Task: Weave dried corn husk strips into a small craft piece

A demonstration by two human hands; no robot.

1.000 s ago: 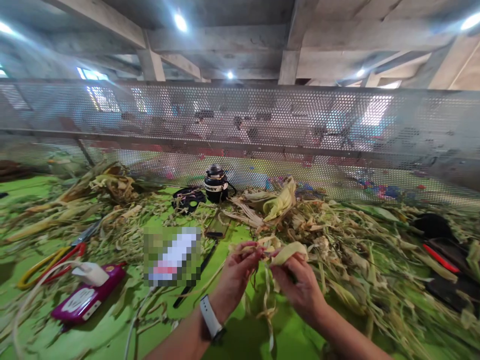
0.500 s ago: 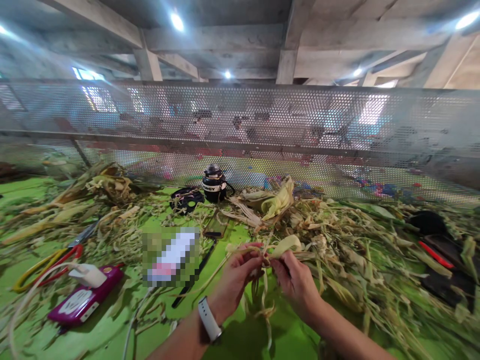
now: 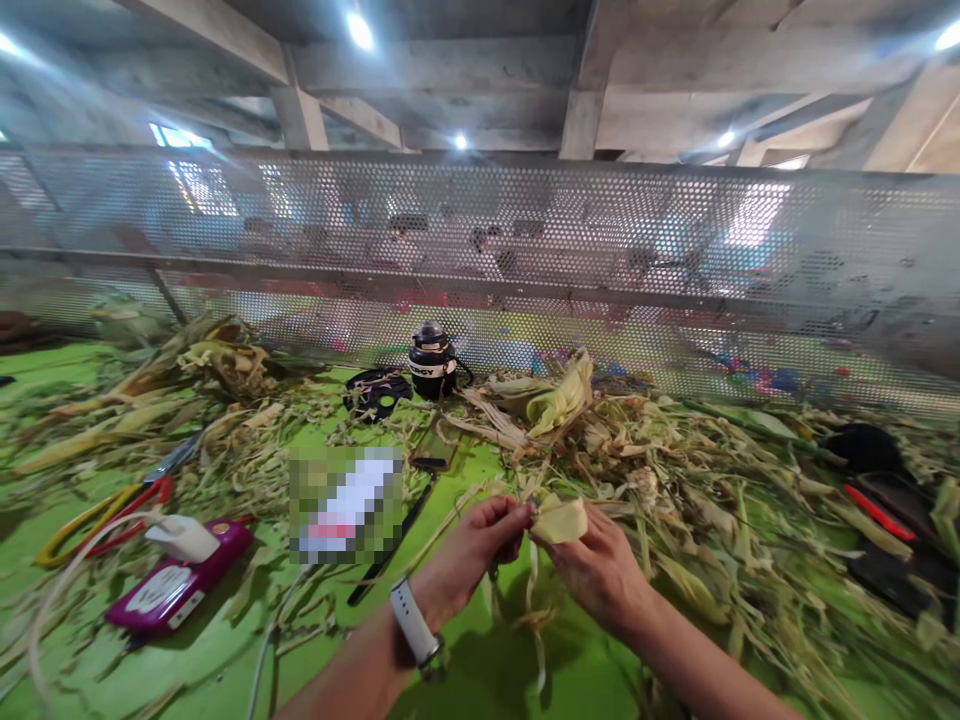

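closely, bare hands meet over a green worktop point(image 3: 487, 685), with a pale husk strip point(image 3: 562, 522) between them at the fingertips. its long axis runs roughly sideways, the broad end lying against the right hand point(image 3: 604, 575), the nearer of the two. the left hand point(image 3: 461, 560) pinches the narrow end, thumb against fingers; the right grips with bent fingers, partly hidden by the husk. both forearms angle inward, and a heap of dried husks point(image 3: 559, 405) lies just beyond.
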